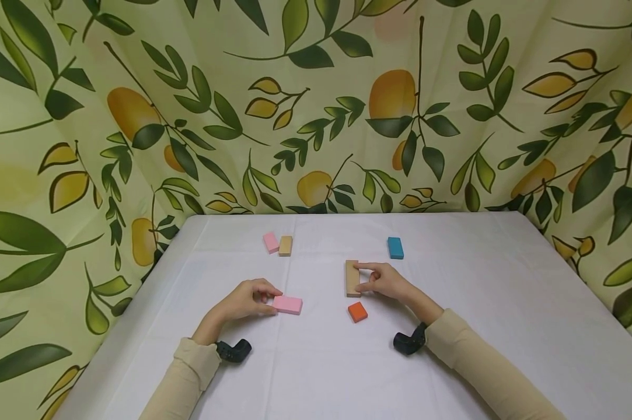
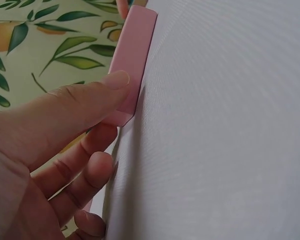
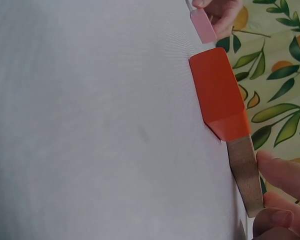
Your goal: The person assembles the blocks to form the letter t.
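My left hand [image 1: 246, 300] pinches one end of a pink block [image 1: 288, 305] between thumb and fingers. In the left wrist view the thumb lies on the broad face of that pink block [image 2: 132, 50], close to the white cloth. To the right, my right hand [image 1: 390, 282] holds a plain wooden block [image 1: 352, 280] along its right side with index finger and thumb. A small orange block [image 1: 358, 312] lies just in front of the wooden one. Seen from the right wrist, the orange block [image 3: 220, 92] partly overlaps the wooden block [image 3: 245, 172].
Farther back on the white-covered table [image 1: 326, 361] lie another pink block [image 1: 271, 242] and a small wooden block [image 1: 285, 246], side by side. A blue block [image 1: 395, 248] sits at the back right. Behind the table hangs a leaf-patterned curtain [image 1: 337, 116].
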A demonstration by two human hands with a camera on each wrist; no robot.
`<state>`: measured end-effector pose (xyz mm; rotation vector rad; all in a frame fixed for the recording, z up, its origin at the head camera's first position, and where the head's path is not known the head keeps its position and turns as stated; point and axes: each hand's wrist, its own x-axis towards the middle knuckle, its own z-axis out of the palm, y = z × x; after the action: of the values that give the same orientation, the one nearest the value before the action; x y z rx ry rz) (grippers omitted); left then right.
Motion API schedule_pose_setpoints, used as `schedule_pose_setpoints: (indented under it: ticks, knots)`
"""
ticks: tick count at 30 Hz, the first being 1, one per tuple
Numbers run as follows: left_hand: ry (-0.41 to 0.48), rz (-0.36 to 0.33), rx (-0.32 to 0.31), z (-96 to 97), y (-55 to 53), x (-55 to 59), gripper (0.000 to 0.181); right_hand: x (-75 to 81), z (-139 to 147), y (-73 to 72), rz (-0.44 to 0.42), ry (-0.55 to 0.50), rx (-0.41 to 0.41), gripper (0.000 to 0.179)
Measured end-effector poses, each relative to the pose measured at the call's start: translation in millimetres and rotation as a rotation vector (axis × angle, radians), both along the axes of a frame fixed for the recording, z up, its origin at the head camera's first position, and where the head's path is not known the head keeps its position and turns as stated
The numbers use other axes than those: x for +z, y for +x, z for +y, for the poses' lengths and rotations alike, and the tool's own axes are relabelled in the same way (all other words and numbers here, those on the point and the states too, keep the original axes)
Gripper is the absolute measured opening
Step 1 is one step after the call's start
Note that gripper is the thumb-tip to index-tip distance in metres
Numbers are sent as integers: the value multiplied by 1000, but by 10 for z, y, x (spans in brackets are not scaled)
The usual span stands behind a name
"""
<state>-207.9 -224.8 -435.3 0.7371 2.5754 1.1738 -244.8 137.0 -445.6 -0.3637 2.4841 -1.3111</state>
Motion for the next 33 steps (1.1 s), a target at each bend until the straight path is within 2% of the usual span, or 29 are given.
schedule_pose_setpoints:
  ticks: [12, 23, 33]
  knots:
    - [10, 49, 6, 10, -1, 2, 31, 31, -24, 6, -62, -11, -35, 65]
    - [13, 113, 61, 67, -25, 28, 32, 36, -29, 19, -92, -12, -57, 65]
    - [35, 134, 86, 126, -75, 41, 31, 12, -31, 15, -118, -60, -87, 64]
